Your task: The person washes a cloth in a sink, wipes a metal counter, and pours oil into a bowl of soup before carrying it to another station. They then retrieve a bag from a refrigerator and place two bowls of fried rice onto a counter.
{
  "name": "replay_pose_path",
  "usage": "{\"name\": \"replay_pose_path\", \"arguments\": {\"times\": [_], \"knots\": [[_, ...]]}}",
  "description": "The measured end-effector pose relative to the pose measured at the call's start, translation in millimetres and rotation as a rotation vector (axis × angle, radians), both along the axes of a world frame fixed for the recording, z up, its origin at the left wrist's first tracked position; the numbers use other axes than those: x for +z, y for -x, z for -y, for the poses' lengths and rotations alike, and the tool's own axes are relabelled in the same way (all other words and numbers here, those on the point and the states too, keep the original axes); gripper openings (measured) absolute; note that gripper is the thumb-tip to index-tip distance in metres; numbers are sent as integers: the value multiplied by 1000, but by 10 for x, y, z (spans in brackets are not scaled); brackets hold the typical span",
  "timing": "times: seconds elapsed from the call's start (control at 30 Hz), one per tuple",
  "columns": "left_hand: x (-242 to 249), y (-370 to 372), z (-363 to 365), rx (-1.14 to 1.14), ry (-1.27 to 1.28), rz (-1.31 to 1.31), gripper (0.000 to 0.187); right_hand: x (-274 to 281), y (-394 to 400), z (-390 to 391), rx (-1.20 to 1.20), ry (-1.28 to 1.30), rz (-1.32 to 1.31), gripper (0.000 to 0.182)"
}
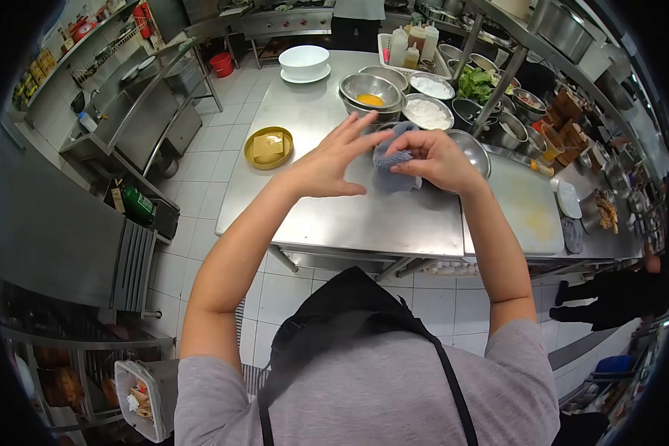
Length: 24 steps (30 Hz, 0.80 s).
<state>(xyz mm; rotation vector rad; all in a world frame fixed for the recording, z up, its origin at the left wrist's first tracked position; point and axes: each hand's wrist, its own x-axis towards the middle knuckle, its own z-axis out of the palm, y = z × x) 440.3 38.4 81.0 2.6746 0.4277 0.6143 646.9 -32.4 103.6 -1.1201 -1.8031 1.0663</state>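
First, my left hand (pixel 331 161): one, open, palm turned inward, fingers spread and thumb apart, held above the steel table (pixel 342 223), holding nothing. Next, my right hand (pixel 440 157): one, closed in a pinch, thumb and fingertips gripping a grey-blue cloth (pixel 395 180). Said cloth: bunched, near the middle of the table, just to the right of my left fingertips; whether its lower part touches the steel I cannot tell.

Beyond my hands: one metal bowl (pixel 351 86) with orange-yellow contents, nested over a larger one; beside it, white powder (pixel 427 114) in a round vessel. Beside my right hand: one metal bowl (pixel 474 151), partly hidden behind it. To the left, well apart from the cloth: one round yellow-brown dish (pixel 249 154), a flat squarish piece (pixel 269 146) inside. Toward the far edge: one white bowl (pixel 305 58) on a white plate (pixel 323 75). Far right of centre: squeeze bottles (pixel 398 47), upright in a white basket (pixel 383 52). To the right: one pale cutting board (pixel 516 197).
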Motion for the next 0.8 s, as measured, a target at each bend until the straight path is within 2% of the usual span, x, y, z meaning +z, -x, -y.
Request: {"name": "replay_pose_path", "arguments": {"times": [0.1, 0.13, 0.17, 0.23, 0.27, 0.33, 0.37, 0.43, 0.5, 0.57, 0.6, 0.63, 0.7, 0.77, 0.8], "knots": [[22, -68, -50, -74, 14, -56, 69, 132, -17, 75, -2, 18, -117, 17], [35, -54, -80, -71, 62, -46, 53, 172, -46, 102, -30, 7, -64, 19], [19, -8, -116, -76, 61, -50, 53, 147, -76, 108, -35, 5, -68, 19], [-77, 116, -227, -82, 160, -156, 36, 42, -141, 113, -86, 15, -210, 17], [-155, 178, -263, -113, 379, -180, 30, -24, -181, 112, -89, 15, -212, 17], [-332, 284, -243, -194, 810, -166, 17, -165, -269, 101, -164, -10, -407, 18], [-389, 333, -234, -192, 812, -167, 17, -212, -313, 94, -162, -9, -409, 18], [-437, 402, -220, -69, 1190, -107, 14, -295, -405, 87, -209, 62, -387, 18], [-398, 426, -272, 5, 971, 122, 16, -363, -534, 34, -240, 38, -313, 18], [-267, 396, -254, 112, 611, 230, 20, -437, -598, 8, -260, 16, -232, 17], [-176, 387, -188, 148, 424, 217, 23, -474, -610, -2, -284, -17, -193, 18], [-135, 403, -129, 156, 427, 219, 23, -519, -617, -9, -307, -51, -154, 19], [-140, 441, 0, 192, 55, 164, 26, -676, -581, 18, -324, -56, -103, 22], [-287, 526, 159, 218, 36, 161, 25, -891, -448, 102, -317, -427, 60, 23], [-469, 594, 221, 262, 22, 130, 23, -1033, -372, 170, -299, -427, 70, 23]]}}
